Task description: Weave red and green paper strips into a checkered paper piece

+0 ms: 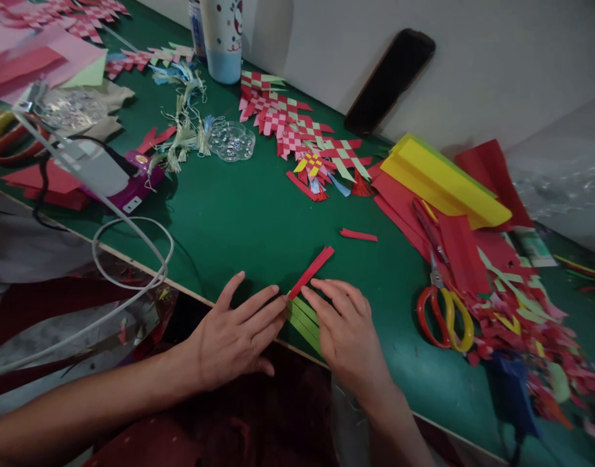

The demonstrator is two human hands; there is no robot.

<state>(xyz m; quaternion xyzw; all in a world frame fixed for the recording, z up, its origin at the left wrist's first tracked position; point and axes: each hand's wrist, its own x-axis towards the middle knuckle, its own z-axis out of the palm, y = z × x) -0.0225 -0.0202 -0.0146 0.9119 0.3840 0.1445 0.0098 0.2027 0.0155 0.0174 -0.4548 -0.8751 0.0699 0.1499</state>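
Near the table's front edge, red paper strips meet slit green paper strips at an angle. My left hand lies palm down with its fingers stretched and apart, its fingertips touching the spot where red and green join. My right hand is curled over the green strips, its index fingertip at the lower end of the red ones. Its thumb is hidden. A separate short red strip lies just beyond my hands on the green table.
Woven paper fish lie along the wall, with a phone leaning behind. Scissors, yellow paper and scraps are at right. Tassels, a bead tray, a cup and a looped white cable stand left.
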